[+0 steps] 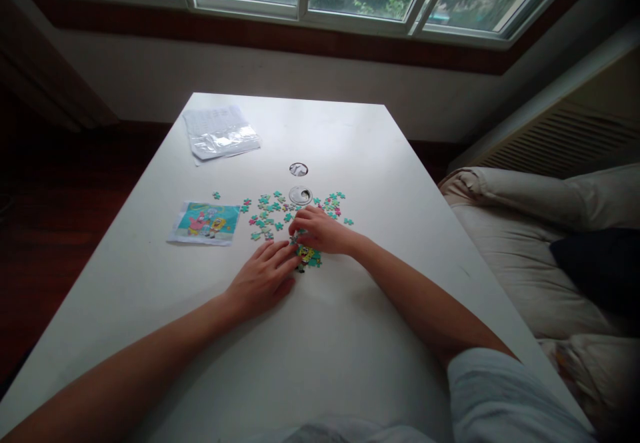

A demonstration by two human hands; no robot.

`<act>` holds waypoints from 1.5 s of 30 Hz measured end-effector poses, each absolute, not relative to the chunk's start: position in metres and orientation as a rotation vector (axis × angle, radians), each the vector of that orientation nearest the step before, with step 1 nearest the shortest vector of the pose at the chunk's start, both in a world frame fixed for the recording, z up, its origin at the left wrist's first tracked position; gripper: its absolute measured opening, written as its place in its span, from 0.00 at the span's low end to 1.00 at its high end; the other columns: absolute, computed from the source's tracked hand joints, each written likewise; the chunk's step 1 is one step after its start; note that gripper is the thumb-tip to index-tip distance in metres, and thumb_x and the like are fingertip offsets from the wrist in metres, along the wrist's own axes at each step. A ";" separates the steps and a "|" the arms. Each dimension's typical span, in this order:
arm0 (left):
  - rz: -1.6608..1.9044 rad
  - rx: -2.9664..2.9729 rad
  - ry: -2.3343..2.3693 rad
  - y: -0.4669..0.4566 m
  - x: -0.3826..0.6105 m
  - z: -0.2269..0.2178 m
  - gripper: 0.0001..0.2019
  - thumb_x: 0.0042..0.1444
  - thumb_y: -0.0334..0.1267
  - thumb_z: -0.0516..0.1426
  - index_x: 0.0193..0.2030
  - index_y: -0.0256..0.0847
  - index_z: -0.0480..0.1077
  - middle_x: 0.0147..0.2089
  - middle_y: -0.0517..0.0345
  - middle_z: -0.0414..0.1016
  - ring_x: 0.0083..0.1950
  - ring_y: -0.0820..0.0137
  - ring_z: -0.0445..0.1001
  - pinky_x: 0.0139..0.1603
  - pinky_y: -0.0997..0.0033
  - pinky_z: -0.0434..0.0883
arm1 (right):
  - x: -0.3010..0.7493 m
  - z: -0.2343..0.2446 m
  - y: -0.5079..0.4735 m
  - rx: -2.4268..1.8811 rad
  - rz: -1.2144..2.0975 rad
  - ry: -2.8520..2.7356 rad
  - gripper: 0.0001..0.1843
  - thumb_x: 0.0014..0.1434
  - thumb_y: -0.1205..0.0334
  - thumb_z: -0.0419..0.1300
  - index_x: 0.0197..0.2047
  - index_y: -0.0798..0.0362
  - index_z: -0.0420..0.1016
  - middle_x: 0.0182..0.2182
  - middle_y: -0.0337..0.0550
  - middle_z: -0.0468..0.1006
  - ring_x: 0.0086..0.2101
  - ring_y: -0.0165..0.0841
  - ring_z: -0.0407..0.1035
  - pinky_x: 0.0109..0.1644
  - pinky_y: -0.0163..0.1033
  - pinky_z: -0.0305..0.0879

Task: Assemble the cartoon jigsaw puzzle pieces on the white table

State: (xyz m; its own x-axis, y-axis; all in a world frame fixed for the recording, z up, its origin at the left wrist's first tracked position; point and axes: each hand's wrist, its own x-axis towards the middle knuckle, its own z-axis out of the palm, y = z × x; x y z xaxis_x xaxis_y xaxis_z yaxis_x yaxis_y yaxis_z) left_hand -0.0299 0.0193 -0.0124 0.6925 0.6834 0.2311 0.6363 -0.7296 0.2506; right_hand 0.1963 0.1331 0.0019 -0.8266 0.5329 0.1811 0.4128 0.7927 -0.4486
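Note:
Joined jigsaw pieces (309, 256) with a yellow cartoon figure on teal lie on the white table (320, 350), partly covered by my fingers. My left hand (266, 273) rests flat at their left edge, fingers stretched out. Over their upper edge, my right hand (323, 231) has its fingers curled down and pinched on a puzzle piece, mostly hidden beneath them. Loose puzzle pieces (270, 213), teal, pink and pale, are scattered beyond both hands. Left of them lies a picture sheet (209, 223) with cartoon figures.
A clear plastic bag with papers (223, 135) lies at the table's far left. Two round fittings, a hole (299, 170) and a grey disc (301, 195), sit in the tabletop. A beige sofa (530, 250) with a dark cushion (597, 266) stands at the right.

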 end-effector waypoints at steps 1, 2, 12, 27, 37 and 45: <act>0.469 2.747 1.080 0.019 -0.030 -0.012 0.21 0.67 0.38 0.54 0.65 0.40 0.67 0.69 0.46 0.66 0.70 0.54 0.62 0.72 0.44 0.58 | 0.196 0.002 0.133 -0.720 0.580 -2.675 0.07 0.63 0.65 0.62 0.45 0.49 0.77 0.44 0.47 0.75 0.47 0.41 0.64 0.55 0.46 0.58; 0.469 2.746 1.081 0.019 -0.030 -0.012 0.21 0.67 0.38 0.54 0.65 0.40 0.67 0.69 0.46 0.66 0.70 0.54 0.62 0.72 0.44 0.58 | 0.196 0.002 0.133 -0.713 0.589 -2.666 0.07 0.63 0.65 0.62 0.45 0.49 0.77 0.43 0.47 0.76 0.47 0.40 0.64 0.55 0.46 0.58; 0.476 2.754 1.091 0.019 -0.030 -0.008 0.20 0.66 0.37 0.54 0.64 0.40 0.68 0.67 0.47 0.68 0.68 0.53 0.63 0.71 0.44 0.60 | 0.195 -0.002 0.139 -0.613 0.833 -2.494 0.04 0.64 0.67 0.61 0.39 0.52 0.78 0.36 0.43 0.80 0.40 0.35 0.69 0.48 0.40 0.62; 0.437 2.746 1.102 0.019 -0.030 -0.008 0.20 0.67 0.38 0.53 0.65 0.42 0.67 0.68 0.47 0.67 0.70 0.55 0.62 0.73 0.46 0.57 | 0.189 -0.008 0.135 -0.578 0.722 -2.533 0.11 0.69 0.65 0.55 0.42 0.51 0.81 0.38 0.46 0.80 0.41 0.36 0.70 0.50 0.43 0.63; 0.449 2.757 1.123 0.018 -0.030 -0.006 0.19 0.67 0.37 0.54 0.63 0.41 0.69 0.66 0.49 0.70 0.68 0.54 0.64 0.71 0.46 0.60 | 0.192 0.001 0.133 -0.570 0.942 -2.471 0.11 0.68 0.64 0.56 0.46 0.52 0.80 0.39 0.46 0.78 0.37 0.32 0.71 0.43 0.36 0.67; 0.446 2.761 1.172 0.018 -0.029 -0.005 0.19 0.67 0.37 0.53 0.63 0.41 0.69 0.67 0.49 0.69 0.67 0.54 0.65 0.70 0.46 0.61 | 0.198 -0.003 0.139 -0.640 0.928 -2.506 0.10 0.66 0.66 0.58 0.46 0.53 0.80 0.36 0.43 0.76 0.32 0.29 0.66 0.39 0.35 0.63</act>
State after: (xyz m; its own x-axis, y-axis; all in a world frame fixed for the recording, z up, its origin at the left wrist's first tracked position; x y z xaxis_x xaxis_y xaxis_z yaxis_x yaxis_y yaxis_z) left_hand -0.0294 0.0176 -0.0049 0.6593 0.7175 0.2247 0.6855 -0.6964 0.2124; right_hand 0.1982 0.1387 -0.0030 -0.8190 0.5383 0.1987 0.2789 0.6762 -0.6819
